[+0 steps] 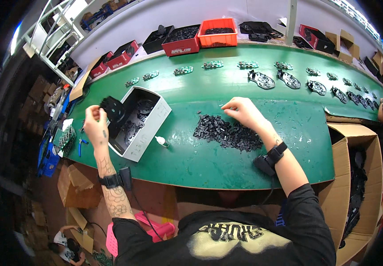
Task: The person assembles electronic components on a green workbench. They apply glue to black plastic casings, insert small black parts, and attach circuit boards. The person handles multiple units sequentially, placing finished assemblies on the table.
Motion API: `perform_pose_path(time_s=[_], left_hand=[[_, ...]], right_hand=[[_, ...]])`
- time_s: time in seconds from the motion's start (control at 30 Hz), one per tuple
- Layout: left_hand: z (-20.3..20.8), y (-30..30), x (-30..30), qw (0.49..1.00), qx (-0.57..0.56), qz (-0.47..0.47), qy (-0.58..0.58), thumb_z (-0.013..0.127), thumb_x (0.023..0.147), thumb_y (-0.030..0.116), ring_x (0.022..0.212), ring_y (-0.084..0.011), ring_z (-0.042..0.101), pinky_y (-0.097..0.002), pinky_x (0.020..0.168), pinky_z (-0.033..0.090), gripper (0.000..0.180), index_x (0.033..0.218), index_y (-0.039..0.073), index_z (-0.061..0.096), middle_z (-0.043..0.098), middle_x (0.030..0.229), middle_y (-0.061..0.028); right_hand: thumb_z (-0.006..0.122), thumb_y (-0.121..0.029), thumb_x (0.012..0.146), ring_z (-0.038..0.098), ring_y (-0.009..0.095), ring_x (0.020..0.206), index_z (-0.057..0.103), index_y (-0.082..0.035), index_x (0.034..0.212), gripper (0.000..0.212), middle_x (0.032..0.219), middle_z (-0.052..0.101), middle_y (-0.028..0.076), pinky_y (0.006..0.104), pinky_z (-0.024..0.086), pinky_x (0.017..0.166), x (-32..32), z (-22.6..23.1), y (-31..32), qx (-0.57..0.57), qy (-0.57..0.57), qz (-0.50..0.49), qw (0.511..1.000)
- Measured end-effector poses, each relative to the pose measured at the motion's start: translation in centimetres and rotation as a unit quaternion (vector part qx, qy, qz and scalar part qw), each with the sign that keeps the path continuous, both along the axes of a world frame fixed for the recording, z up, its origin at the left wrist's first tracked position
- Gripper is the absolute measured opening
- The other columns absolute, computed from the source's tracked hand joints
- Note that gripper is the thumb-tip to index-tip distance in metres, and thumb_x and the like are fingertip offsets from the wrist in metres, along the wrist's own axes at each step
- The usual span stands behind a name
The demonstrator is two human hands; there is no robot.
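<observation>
My left hand is closed on a black moulded plastic shell, held up at the left rim of an open white box. Inside that box lie more black plastic parts. My right hand is raised above the far edge of a loose pile of small black plastic pieces. Its thumb and fingertips are pinched together, and whatever they hold is too small to make out. A small white bottle stands between the box and the pile.
Green circuit boards form a row along the green bench, with black-and-silver shells at right. A red crate and boxes of parts line the back. Blue-handled pliers lie left; a cardboard carton stands right.
</observation>
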State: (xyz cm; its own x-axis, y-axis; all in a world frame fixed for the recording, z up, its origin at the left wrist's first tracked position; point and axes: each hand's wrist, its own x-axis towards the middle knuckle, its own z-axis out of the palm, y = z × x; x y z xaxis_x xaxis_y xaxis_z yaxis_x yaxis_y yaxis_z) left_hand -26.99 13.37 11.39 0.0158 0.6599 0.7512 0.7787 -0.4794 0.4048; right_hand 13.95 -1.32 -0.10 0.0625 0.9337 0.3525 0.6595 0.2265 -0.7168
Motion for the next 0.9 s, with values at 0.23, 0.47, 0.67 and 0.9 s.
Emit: perform_pose_path(time_s=[0.23, 0.47, 0.67, 0.9], left_hand=[[0.2, -8.6, 9.9, 0.925, -0.113, -0.287, -0.222, 0.056, 0.093, 0.016, 0.049, -0.0008, 0.04, -0.0168, 0.04, 0.03, 0.024, 0.114, 0.004, 0.059, 0.053, 0.076, 0.0028], [-10.5, -7.4, 20.5, 0.778, -0.246, -0.422, -0.395, 0.052, 0.095, 0.014, 0.052, -0.0075, 0.05, -0.0215, 0.041, 0.043, 0.026, 0.117, 0.0, 0.048, 0.053, 0.09, -0.0057], [-13.1, -6.6, 21.7, 0.806, -0.237, -0.389, -0.378, 0.055, 0.094, 0.011, 0.063, -0.0129, 0.06, -0.0233, 0.043, 0.052, 0.027, 0.117, 0.0, 0.046, 0.051, 0.098, -0.0084], [-12.7, -8.3, 21.9, 0.828, -0.239, -0.392, -0.322, 0.057, 0.092, 0.005, 0.066, -0.0118, 0.062, -0.0226, 0.047, 0.053, 0.025, 0.115, 0.001, 0.05, 0.051, 0.104, -0.0097]], right_hand=[[0.071, -0.021, 0.072, 0.063, 0.03, 0.083, 0.073, -0.006, 0.082, 0.018, 0.083, 0.065, 0.013, 0.0385, 0.049, 0.076, -1.5, -1.8, 1.6, -0.022, -0.032, -0.02, 0.999], [0.071, -0.015, 0.069, 0.062, 0.027, 0.077, 0.07, -0.005, 0.079, 0.014, 0.076, 0.064, 0.012, 0.037, 0.05, 0.072, -1.5, -2.6, 2.2, 0.024, -0.051, -0.049, 0.997], [0.075, -0.014, 0.077, 0.063, 0.011, 0.084, 0.07, -0.001, 0.086, 0.016, 0.1, 0.068, 0.006, 0.0259, 0.05, 0.078, 1.8, -1.0, 0.0, -0.032, 0.358, -0.066, 0.931], [0.074, -0.008, 0.077, 0.064, 0.011, 0.082, 0.068, 0.0, 0.089, 0.015, 0.091, 0.069, 0.006, 0.0259, 0.051, 0.079, -1.5, -1.0, -0.4, -0.025, 0.346, -0.016, 0.938]])
